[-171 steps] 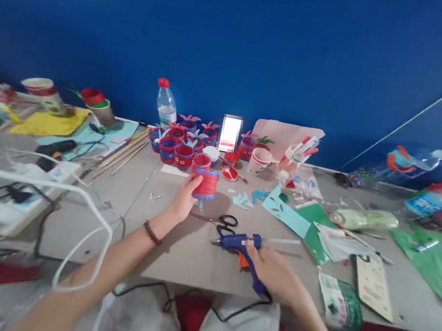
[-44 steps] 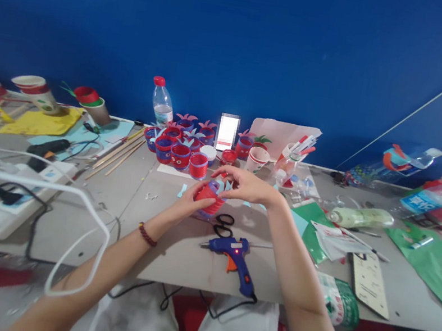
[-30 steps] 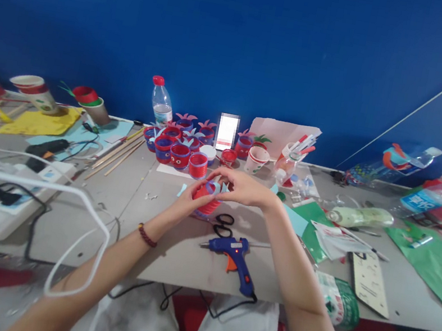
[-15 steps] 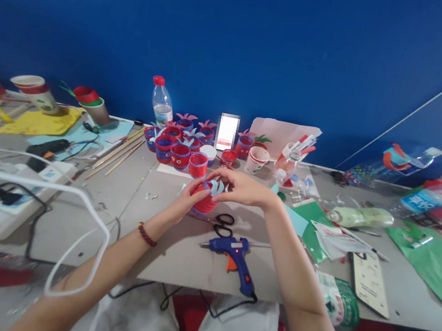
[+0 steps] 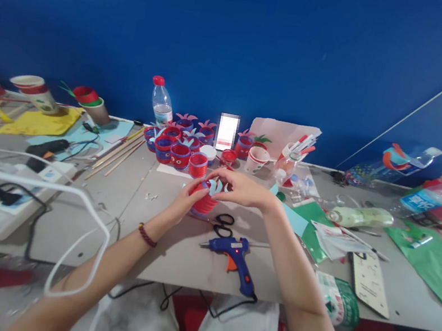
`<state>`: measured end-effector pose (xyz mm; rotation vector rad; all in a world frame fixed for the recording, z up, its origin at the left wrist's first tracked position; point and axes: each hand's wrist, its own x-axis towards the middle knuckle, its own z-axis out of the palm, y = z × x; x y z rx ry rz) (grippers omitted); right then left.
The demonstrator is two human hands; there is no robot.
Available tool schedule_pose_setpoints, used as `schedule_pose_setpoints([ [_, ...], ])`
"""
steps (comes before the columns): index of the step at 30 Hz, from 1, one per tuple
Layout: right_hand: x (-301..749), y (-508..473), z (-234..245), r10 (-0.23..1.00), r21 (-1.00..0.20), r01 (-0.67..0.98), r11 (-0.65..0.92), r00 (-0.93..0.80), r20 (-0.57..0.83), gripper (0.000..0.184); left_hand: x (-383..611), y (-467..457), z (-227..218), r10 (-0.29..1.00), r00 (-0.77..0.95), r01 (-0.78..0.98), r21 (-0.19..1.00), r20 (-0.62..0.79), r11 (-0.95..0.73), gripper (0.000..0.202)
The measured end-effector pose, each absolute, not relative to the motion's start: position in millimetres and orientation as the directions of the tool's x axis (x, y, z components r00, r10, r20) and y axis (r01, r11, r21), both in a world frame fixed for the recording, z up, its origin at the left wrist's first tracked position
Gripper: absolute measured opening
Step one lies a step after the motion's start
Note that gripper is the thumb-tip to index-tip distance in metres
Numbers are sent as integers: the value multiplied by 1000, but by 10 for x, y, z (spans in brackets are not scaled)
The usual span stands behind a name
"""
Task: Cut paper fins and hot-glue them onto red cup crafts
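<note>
A small red cup point(image 5: 203, 206) with a blue-purple rim is held low over the middle of the table. My left hand point(image 5: 184, 200) is closed around its left side. A light-blue paper piece cut into leaf-like points point(image 5: 215, 188) stands at the cup's rim. My right hand point(image 5: 238, 187) reaches across from the right and pinches this paper between thumb and fingers; the fingers partly cover it. Just below the cup lie black-handled scissors point(image 5: 223, 225). Nearer to me rests a blue glue gun point(image 5: 237, 254) with an orange trigger, its nozzle pointing left.
Behind my hands stand several red and blue cups point(image 5: 180, 156) with paper leaves, a clear bottle point(image 5: 162, 102) and a white paper cup point(image 5: 256, 160). A power strip point(image 5: 33, 201) and a white cable point(image 5: 82, 201) are at left. Green paper point(image 5: 434, 266) lies at right.
The cup and the light-blue paper have tilted very slightly in my fingers. Both hands keep nearly the same place and grip.
</note>
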<state>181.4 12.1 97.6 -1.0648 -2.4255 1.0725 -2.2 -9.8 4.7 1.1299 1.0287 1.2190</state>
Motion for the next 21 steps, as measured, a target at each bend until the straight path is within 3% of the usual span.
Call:
schedule_pose_setpoints([
  [8,1799,97,1006,718,-724,506,469,-695,-20,43,-17,-97,32,996,90,-173,985,-1,17,50],
  [15,1874,96,1081,735,-734,520,438,-677,-41,53,-22,-91,24,996,71,-124,992,45,-36,50],
  [21,1981,121,1120,714,-729,505,461,-699,-33,47,-36,-97,-22,970,21,47,969,242,-243,60],
])
